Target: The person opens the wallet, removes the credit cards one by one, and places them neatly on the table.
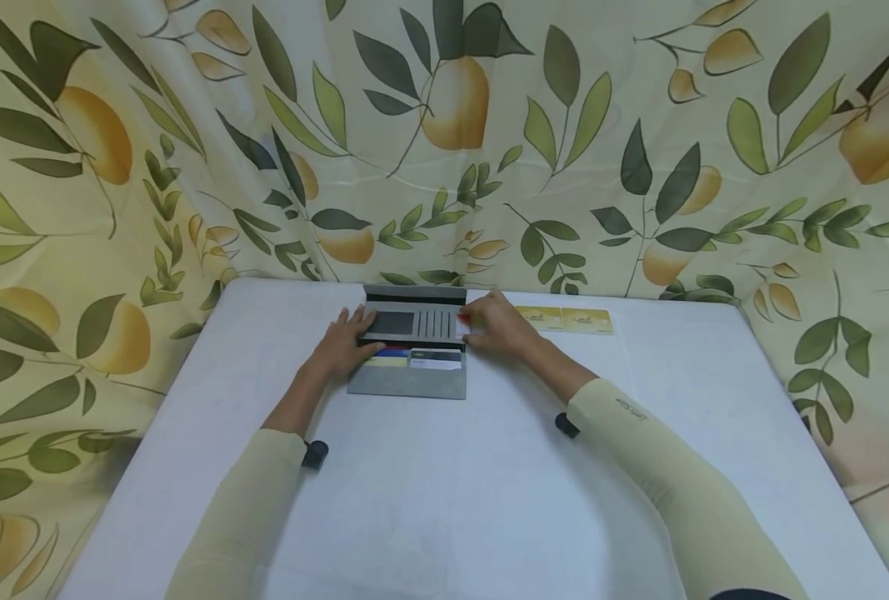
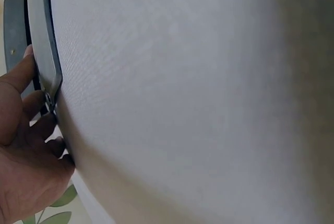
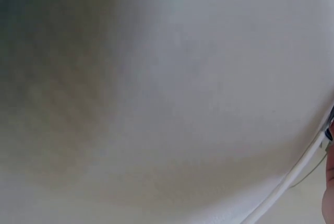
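A grey wallet (image 1: 407, 385) lies unfolded near the table's far edge, with a dark window and a row of slots in its middle panel. My left hand (image 1: 337, 343) rests on its left side, fingers spread, thumb over the lower fold; in the left wrist view this hand (image 2: 31, 151) is at the wallet's edge (image 2: 47, 41). At the right end of the middle panel, my right hand (image 1: 506, 327) pinches a red and white card (image 1: 462, 325). Below the fold sit a blue and yellow card (image 1: 390, 358) and a dark and white card (image 1: 435, 359). Only a sliver of the right hand (image 3: 329, 182) enters the right wrist view.
Two yellow cards (image 1: 586, 320) lie side by side to the right of my right hand. The white table (image 1: 444, 500) meets a curtain (image 1: 444, 192) printed with fruit and leaves at its far edge.
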`<state>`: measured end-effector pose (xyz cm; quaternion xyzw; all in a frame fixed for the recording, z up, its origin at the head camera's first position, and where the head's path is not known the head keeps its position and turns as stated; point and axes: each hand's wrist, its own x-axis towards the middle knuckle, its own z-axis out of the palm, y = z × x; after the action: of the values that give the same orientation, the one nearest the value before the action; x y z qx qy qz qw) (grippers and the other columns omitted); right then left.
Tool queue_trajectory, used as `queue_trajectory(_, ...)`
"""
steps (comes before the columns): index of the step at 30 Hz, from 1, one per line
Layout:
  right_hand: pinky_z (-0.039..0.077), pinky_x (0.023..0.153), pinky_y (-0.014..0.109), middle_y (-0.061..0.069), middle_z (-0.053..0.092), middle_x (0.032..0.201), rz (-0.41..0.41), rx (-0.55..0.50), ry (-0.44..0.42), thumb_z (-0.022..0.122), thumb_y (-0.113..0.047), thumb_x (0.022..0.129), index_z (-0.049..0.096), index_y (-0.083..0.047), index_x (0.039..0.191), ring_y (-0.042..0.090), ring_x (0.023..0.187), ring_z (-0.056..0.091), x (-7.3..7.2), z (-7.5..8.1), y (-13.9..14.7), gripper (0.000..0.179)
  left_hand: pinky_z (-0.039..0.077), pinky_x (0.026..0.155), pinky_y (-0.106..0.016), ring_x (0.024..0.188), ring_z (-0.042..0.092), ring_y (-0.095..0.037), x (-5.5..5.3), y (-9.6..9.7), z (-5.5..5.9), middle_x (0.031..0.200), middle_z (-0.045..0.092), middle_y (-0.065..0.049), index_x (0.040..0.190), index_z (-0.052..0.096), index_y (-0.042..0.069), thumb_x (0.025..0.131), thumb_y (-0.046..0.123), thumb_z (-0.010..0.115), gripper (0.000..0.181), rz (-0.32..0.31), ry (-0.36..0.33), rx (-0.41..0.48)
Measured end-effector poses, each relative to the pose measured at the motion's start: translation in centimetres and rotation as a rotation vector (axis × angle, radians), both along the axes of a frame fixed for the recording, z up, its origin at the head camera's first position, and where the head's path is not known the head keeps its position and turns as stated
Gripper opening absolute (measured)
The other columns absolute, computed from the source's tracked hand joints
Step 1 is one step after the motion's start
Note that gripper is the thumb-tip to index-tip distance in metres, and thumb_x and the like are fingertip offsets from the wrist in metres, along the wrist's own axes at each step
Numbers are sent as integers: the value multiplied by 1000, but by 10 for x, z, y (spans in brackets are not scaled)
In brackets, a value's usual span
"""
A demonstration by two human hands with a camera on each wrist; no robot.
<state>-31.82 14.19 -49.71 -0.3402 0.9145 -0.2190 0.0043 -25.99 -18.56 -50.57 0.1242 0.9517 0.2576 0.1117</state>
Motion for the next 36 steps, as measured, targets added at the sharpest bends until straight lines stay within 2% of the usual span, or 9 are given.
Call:
queue_trajectory(3, 42, 102, 47, 19, 75, 121, 13, 4, 26, 86, -15, 83, 72, 9, 123, 34, 109, 64, -1, 1, 1, 48, 6, 126, -62, 158, 2, -48, 0, -1, 1, 172, 15, -24, 164, 29, 2, 107, 35, 62, 74, -3, 2, 4)
queue_trajectory(6, 44, 95, 45, 19, 73, 126, 1, 9, 7, 85, -15, 82, 71, 9, 126, 34, 109, 58, 0, 2, 2, 52, 6, 126, -62, 158, 2, -48, 1, -2, 2, 172, 15, -24, 165, 28, 3, 107, 35, 61, 74, 0, -4, -1)
queue_trajectory(10, 45, 97, 45, 18, 71, 131, -13, 23, -22, 84, -18, 83, 70, 6, 129, 33, 111, 52, 0, 3, 2, 54, 6, 126, -62, 158, 2, -48, 2, -2, 3, 172, 15, -24, 164, 29, 2, 107, 34, 62, 73, 4, -3, -4)
queue_trajectory(20, 47, 99, 45, 17, 68, 130, -46, 78, -33, 83, -20, 81, 71, 2, 131, 34, 116, 50, 2, 7, 4, 56, 6, 127, -61, 158, 3, -48, 2, -1, 3, 172, 16, -23, 165, 29, 3, 107, 36, 61, 74, 5, 0, 0)
queue_trajectory(27, 51, 90, 41, 15, 55, 125, -81, 13, -133, 81, -13, 81, 68, 2, 136, 28, 105, 55, 2, 8, 10, 59, 6, 126, -62, 158, 3, -48, 3, 0, 5, 172, 16, -24, 164, 29, 2, 107, 35, 62, 74, 5, 3, 6)
queue_trajectory(32, 51, 91, 40, 15, 55, 126, -91, -19, -171, 81, -12, 81, 68, 2, 135, 28, 105, 55, 2, 7, 11, 57, 6, 126, -62, 158, 3, -47, 3, 0, 4, 172, 16, -24, 164, 29, 2, 107, 35, 61, 74, 6, 2, 7)
queue_trajectory(36, 52, 90, 41, 17, 56, 123, -93, -33, -163, 88, -15, 82, 69, 3, 133, 30, 104, 56, 3, 7, 10, 57, 6, 126, -62, 158, 3, -47, 3, 0, 4, 172, 16, -24, 164, 29, 2, 107, 35, 62, 74, 8, 1, 6)
